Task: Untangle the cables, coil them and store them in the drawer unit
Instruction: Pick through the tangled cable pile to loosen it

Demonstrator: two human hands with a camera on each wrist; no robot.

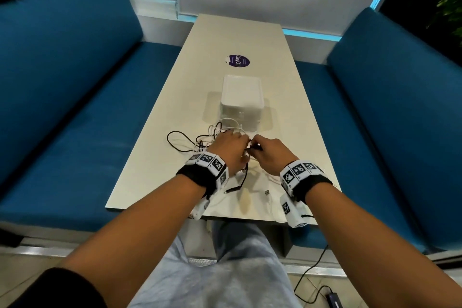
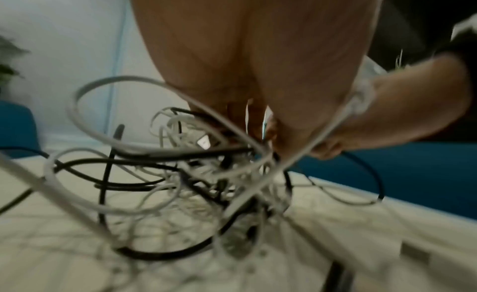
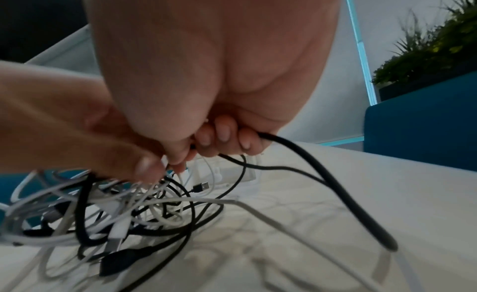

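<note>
A tangle of black and white cables (image 1: 200,140) lies on the pale table (image 1: 155,157), just in front of the white drawer unit (image 1: 242,97). My left hand (image 1: 231,144) reaches into the tangle (image 2: 180,174) and pinches white strands. My right hand (image 1: 262,149) is beside it, its fingers (image 3: 224,137) curled round a black cable (image 3: 322,180) that runs out to the right and down. In the right wrist view the tangle (image 3: 116,210) hangs partly lifted below both hands. Loose plug ends (image 1: 267,193) lie near the table's front edge.
A purple round sticker (image 1: 238,60) is on the table beyond the drawer unit. Blue benches (image 1: 75,107) flank the table on both sides. A black lead (image 1: 310,272) with a small device lies on the floor at the right.
</note>
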